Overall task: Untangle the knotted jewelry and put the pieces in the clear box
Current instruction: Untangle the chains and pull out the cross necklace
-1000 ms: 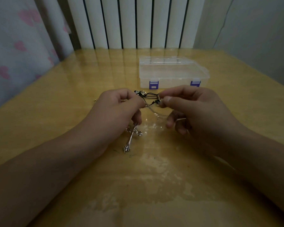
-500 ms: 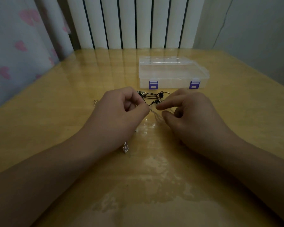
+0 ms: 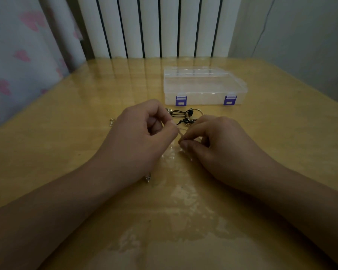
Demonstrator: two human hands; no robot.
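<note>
On the table (image 3: 66, 145), just in front of the clear box (image 3: 203, 88), lies the knotted jewelry (image 3: 183, 115): black cord and small metal beads bunched together, with a thin pale chain (image 3: 180, 133) running out of it toward the person. The left hand (image 3: 142, 137) has its fingers curled, thumb and forefinger pinching that chain; the right hand (image 3: 217, 147) pinches the same chain just beside it, fingertips nearly touching the left's. I judge the work to be early in the untangling: the bundle is still one clump, no piece lies apart as freed, and the box appears shut with both purple latches (image 3: 181, 100) down, so nothing looks stored yet. Separating every piece, opening the box and putting them in all remain.

By count: one box, two latches, two hands, one tangled clump. How many pieces make up the clump I cannot tell. One small metal bit (image 3: 111, 121) lies apart at the left, and another metal end (image 3: 147, 178) peeks out under the left wrist.
</note>
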